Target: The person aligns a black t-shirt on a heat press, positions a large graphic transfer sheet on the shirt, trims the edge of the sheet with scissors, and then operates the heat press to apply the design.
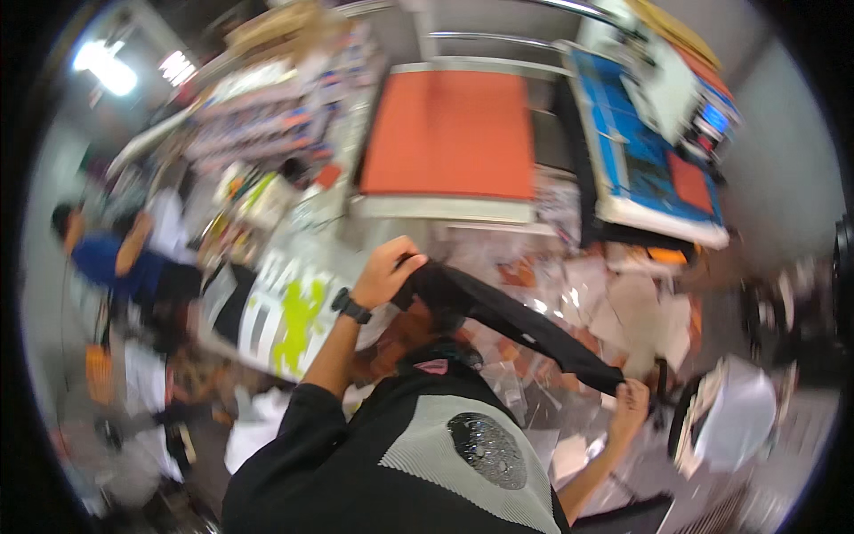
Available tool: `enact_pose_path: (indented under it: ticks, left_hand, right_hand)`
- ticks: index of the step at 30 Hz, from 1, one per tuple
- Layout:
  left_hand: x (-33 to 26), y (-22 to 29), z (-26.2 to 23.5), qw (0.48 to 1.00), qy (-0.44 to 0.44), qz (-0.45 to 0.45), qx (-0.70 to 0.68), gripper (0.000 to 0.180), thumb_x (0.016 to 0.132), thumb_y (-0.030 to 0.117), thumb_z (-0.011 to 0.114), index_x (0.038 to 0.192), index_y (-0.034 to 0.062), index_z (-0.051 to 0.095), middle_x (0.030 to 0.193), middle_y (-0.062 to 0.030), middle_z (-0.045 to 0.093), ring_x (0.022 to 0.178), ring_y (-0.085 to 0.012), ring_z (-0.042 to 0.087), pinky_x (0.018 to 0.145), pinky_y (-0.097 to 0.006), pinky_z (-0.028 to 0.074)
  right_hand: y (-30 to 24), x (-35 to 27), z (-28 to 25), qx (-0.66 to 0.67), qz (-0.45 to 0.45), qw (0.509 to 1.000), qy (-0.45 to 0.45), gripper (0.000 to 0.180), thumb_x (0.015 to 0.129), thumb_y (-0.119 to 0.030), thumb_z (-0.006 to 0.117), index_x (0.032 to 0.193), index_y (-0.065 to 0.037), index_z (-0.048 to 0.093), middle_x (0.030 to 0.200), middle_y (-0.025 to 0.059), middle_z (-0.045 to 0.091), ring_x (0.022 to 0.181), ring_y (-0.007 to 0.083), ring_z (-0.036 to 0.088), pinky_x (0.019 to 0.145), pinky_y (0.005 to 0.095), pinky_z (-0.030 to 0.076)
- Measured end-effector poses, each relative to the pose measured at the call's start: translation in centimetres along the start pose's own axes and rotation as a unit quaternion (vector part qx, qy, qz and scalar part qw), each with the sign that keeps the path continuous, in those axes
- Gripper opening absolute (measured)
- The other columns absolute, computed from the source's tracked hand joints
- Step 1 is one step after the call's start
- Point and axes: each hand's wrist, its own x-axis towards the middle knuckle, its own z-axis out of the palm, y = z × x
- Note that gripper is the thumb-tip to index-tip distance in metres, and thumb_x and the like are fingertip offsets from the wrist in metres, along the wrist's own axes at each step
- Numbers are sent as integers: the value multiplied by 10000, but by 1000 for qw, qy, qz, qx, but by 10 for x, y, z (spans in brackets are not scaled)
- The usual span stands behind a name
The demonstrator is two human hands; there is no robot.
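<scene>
A long piece of black cloth [520,320] is stretched in front of my body, slanting down from left to right. A small pale mark shows near its middle. My left hand [388,272] is closed on its upper left end, with a dark watch [351,306] on that wrist. At the lower right end, my right hand [630,412] pinches the cloth between fingers and thumb. The cloth hangs in the air, apart from the red-orange platen [449,133] of the machine ahead. Whether it is a sleeve or a whole garment, I cannot tell.
To the right of the platen stands a blue-topped frame [640,151]. A table with a white and green printed sheet [298,311] is at my left. Beyond it is a person in blue [133,267]. Papers and scraps [640,311] litter the floor; a pale bundle [734,414] stands at the right.
</scene>
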Motion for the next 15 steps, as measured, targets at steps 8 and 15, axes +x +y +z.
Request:
enact_pose_path:
  ticks: [8, 15]
  left_hand:
    - [88, -49, 86, 970, -232, 62, -33, 220, 896, 216, 668, 854, 19, 582, 770, -144, 569, 699, -296, 550, 658, -367, 455]
    - [47, -105, 28, 998, -58, -5, -37, 256, 897, 246, 662, 848, 4, 592, 803, -157, 577, 772, -336, 568, 709, -393, 470]
  right_hand:
    - [142, -255, 169, 10, 280, 945, -166, 331, 915, -327, 633, 987, -8, 688, 876, 146, 691, 815, 326, 629, 775, 411, 497]
    - [17, -45, 102, 47, 116, 984, 124, 291, 892, -280, 670, 968, 0, 696, 932, 187, 685, 832, 297, 634, 788, 377, 493]
